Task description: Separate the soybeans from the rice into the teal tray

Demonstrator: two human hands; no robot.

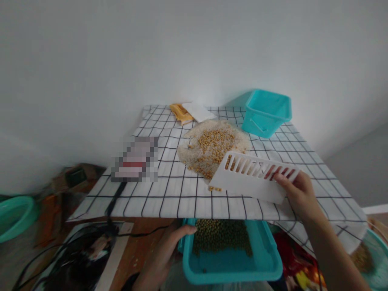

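Note:
My right hand (298,192) grips the right end of a white slotted plastic tray (242,182), held tilted over the front of the table. The tray's left end is at the near side of a heap of pale grain (191,157) that looks like rice, with yellow soybeans (216,141) on top. A few soybeans lie by the tray's lower left corner. Below the table edge, my left hand (165,250) holds the left rim of a turquoise plastic bin (233,278), thumb on top. Small dark green beans (227,238) and some yellowish ones lie inside it.
A turquoise bucket (266,119) stands at the back right of the checked tablecloth (169,206). A yellow packet (182,114) and white sheet (198,112) lie behind the heap. At left is a blurred-out flat object (136,159) with a black cable (113,202). Basins (18,218) flank the table.

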